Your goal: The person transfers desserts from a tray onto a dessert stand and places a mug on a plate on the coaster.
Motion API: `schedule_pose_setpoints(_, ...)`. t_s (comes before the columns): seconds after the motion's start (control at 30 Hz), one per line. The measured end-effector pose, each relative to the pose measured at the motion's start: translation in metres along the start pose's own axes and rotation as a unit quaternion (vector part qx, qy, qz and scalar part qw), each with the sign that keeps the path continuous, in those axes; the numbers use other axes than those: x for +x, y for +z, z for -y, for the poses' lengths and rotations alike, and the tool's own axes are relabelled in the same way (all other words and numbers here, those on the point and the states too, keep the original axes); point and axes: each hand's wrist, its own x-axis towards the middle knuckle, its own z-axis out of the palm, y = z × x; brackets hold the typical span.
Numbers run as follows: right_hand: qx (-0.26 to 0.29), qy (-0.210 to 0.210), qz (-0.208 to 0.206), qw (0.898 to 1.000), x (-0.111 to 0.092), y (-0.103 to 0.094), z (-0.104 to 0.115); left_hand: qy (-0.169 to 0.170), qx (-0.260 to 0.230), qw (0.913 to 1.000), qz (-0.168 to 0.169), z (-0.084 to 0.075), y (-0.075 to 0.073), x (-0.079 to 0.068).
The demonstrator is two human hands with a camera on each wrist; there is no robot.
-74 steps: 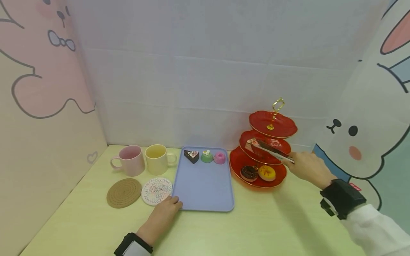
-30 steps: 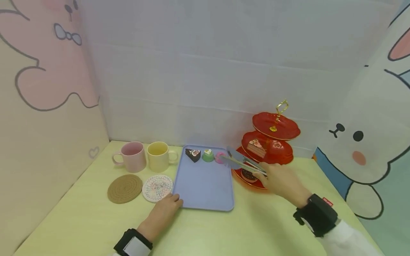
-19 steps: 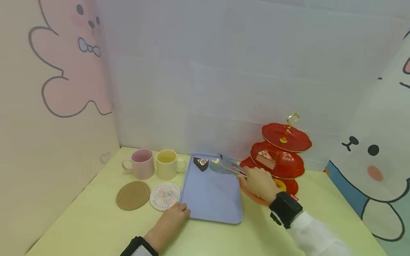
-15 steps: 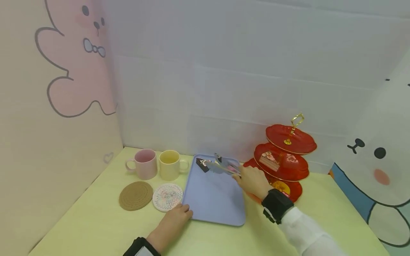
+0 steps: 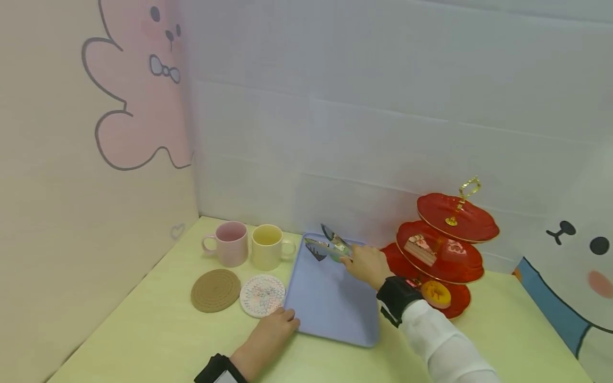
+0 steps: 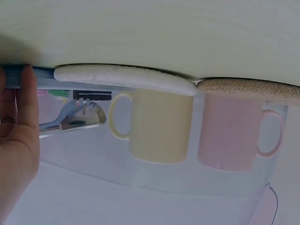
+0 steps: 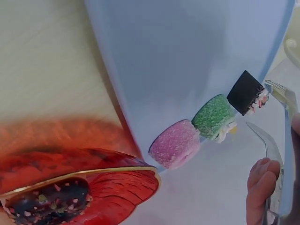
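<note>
While the right hand (image 5: pixel 369 264) grips shiny metal tongs (image 5: pixel 327 248), the head view shows them moved from the red three-layer stand (image 5: pixel 433 211) to the flat blue tray (image 5: pixel 330 314), so the work is there now. On the left wrist view, the left hand (image 6: pixel 18 143) touches the tray's edge with straight fingers. On the right wrist view, the tongs' tips are spread near the dark pointy cake slice (image 7: pixel 245 93), not pinching it.

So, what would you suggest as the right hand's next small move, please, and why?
I'd probably ease the tongs around the dark cake slice: the right hand holds them with tips parted near it, not gripping, and the left hand holds the tray.
</note>
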Motion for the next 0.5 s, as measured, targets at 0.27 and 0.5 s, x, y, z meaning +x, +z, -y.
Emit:
schedule_pose_setpoints(0.27,0.023,0.023,0.045,0.998,0.004,0.014,-0.007,0.003,0.021,0.9998,0.004,-0.002,0.002,0.001)
schedule_pose_setpoints(0.5,0.025,0.005,0.034,0.999,0.004,0.019,-0.007,0.006,0.031,0.9995,-0.001,0.000,0.004,0.000)
